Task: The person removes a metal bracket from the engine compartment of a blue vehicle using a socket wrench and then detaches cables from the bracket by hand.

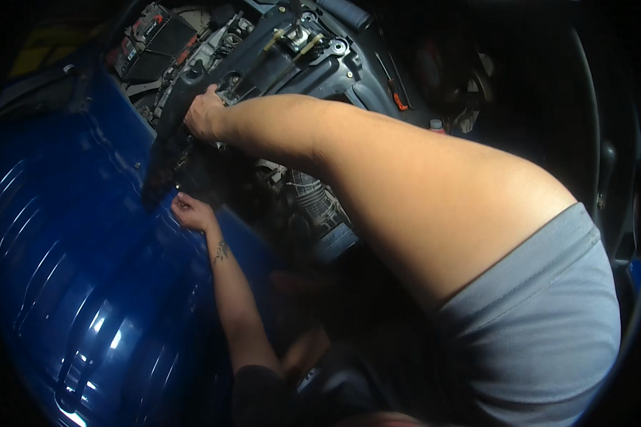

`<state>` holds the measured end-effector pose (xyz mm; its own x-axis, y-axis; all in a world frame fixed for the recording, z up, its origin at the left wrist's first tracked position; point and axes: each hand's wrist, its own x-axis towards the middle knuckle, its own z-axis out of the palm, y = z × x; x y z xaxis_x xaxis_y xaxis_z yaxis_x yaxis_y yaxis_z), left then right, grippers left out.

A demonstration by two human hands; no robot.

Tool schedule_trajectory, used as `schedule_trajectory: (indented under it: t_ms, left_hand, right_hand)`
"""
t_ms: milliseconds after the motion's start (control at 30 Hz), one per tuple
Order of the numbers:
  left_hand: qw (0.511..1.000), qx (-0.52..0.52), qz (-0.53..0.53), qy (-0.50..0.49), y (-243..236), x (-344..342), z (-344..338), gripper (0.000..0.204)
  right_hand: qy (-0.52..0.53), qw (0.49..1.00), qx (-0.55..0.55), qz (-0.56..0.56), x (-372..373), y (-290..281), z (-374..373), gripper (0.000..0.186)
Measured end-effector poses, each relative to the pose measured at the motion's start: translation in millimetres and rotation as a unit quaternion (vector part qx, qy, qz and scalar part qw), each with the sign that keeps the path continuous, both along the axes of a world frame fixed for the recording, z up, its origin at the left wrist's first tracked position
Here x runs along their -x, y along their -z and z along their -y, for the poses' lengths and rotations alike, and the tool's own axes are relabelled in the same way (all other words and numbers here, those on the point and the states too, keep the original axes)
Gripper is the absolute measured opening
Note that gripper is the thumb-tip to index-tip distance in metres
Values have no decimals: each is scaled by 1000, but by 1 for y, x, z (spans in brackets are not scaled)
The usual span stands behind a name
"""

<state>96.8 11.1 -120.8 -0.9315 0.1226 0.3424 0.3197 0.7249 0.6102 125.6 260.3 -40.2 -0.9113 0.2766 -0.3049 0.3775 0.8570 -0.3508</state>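
My right hand (205,114), at the end of a grey-sleeved arm reaching across from the right, is closed on the edge of a long black plastic panel (174,117). This panel slants down along the seam between the engine bay and the blue body panel (85,235). Lower down, my left hand (192,212) is just below the panel's bottom end, over the blue paint. Its fingers are curled together in a pinch. Whatever is between them, if anything, is too small to make out. A dark tattoo marks the left forearm.
At the top left is a car battery (149,44) with red sides. A ribbed air hose (313,198) runs below my right forearm. An orange-handled screwdriver (400,99) and a white-capped bottle (436,127) are beyond that arm. Deep shadow hides the lower middle.
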Motion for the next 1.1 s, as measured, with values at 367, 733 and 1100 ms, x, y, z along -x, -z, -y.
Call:
schedule_trajectory:
  t_ms: [367, 733, 1100]
  left_hand:
    - [1000, 16, -15, -7, -1, 0, -1, 25]
    - [1000, 16, -26, 6, 1, 2, 0, 24]
    - [999, 24, -28, 8, -2, 2, 1, 23]
  right_hand:
    - [55, 995, 87, -10, -8, -17, -6, 29]
    - [36, 999, -12, 4, -7, -8, 3, 25]
    - [-24, 997, 59, 36, -9, -22, -6, 26]
